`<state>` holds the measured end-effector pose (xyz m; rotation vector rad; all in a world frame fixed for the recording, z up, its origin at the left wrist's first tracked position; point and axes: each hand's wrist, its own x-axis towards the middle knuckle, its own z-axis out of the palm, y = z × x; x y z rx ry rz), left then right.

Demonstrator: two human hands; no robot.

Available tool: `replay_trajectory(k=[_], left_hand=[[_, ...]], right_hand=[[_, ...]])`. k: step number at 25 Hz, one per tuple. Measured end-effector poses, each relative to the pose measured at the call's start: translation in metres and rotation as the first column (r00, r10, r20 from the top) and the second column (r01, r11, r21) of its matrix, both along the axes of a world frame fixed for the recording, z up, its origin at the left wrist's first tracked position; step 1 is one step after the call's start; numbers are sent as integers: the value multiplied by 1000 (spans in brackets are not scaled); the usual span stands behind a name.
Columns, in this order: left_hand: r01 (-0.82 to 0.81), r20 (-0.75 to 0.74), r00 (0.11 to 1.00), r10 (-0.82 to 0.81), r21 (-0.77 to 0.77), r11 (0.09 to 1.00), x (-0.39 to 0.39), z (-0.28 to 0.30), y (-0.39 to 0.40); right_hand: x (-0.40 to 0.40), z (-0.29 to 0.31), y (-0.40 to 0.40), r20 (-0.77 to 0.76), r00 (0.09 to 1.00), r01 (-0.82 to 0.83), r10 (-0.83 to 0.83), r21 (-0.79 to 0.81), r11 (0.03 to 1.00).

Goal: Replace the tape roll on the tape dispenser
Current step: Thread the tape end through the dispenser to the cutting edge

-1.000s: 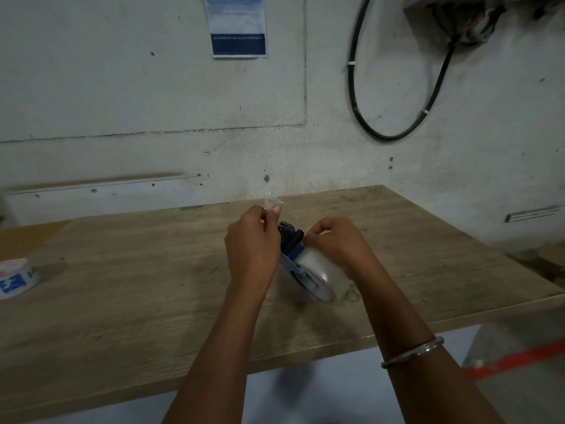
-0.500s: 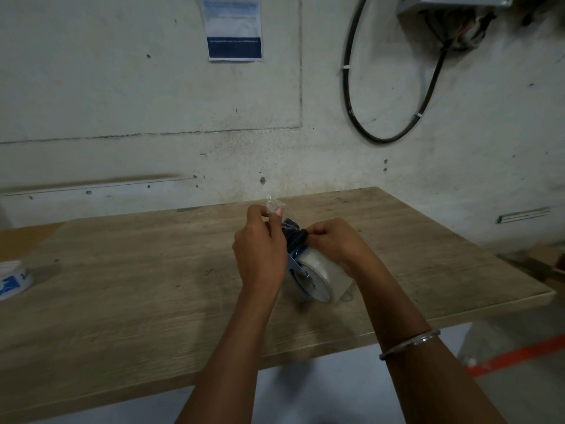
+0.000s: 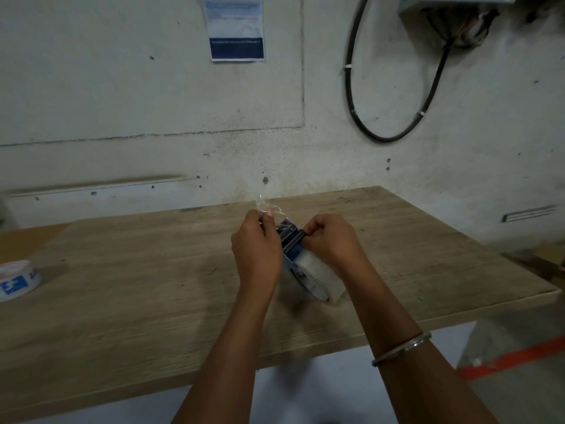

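Observation:
A tape dispenser (image 3: 292, 240) with a dark blue and black frame rests on the wooden table (image 3: 137, 286), a clear tape roll (image 3: 315, 270) mounted on it. My left hand (image 3: 258, 249) pinches the crinkled free end of the clear tape (image 3: 269, 206) above the dispenser's front. My right hand (image 3: 331, 240) grips the dispenser at its black roller, over the roll. Another roll, white with a blue print (image 3: 18, 280), lies at the table's far left edge.
A concrete wall stands just behind the table, with a paper notice (image 3: 237, 29) and a looped black cable (image 3: 391, 87) under a metal box. The table's front edge runs near my forearms; red floor tape (image 3: 513, 356) shows at the lower right.
Both hands and the dispenser have stayed about where they were; my left hand has kept the tape end lifted. The view has shifted slightly.

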<state>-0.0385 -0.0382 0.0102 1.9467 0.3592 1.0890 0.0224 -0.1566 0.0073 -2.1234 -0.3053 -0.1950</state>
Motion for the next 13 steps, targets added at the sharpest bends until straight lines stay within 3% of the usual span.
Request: replay_trajectory(k=[7, 13], left_hand=[[29, 24, 999, -28, -58, 998, -3, -2, 3], [74, 48, 996, -73, -16, 997, 0, -1, 2]], right_hand=[[4, 3, 5, -36, 999, -15, 14, -36, 999], [3, 3, -4, -198, 976, -42, 87, 219, 975]])
